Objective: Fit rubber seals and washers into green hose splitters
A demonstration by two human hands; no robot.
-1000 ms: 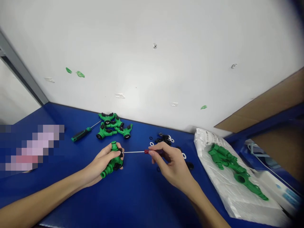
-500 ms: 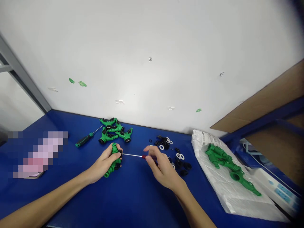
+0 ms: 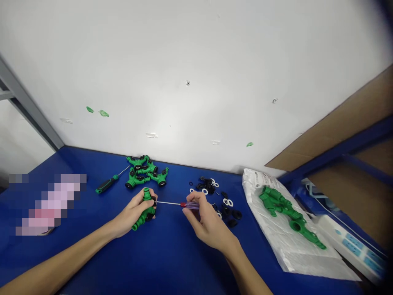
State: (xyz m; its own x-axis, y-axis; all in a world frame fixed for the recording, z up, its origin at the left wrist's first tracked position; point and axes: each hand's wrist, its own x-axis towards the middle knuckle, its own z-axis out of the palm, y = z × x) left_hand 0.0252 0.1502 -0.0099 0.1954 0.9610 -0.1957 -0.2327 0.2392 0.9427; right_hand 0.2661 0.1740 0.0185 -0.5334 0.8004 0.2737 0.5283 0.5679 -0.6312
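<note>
My left hand grips a green plastic hose splitter with black fittings, and its green connector sticks out above and below my fingers. My right hand pinches a screwdriver by its transparent handle with a red collar. The thin steel shaft runs left, and its tip meets the black part of the splitter at my left fingers. The exact contact point is hidden by those fingers.
On the blue table lie a heap of green splitters, a black-and-green screwdriver and scattered black and white washers. To the right, green parts lie on a white plastic bag, near a white power strip.
The scene sits lower and further left as my head moves. My right hand has shifted closer to the splitter, and more of the screwdriver's transparent handle now shows.
</note>
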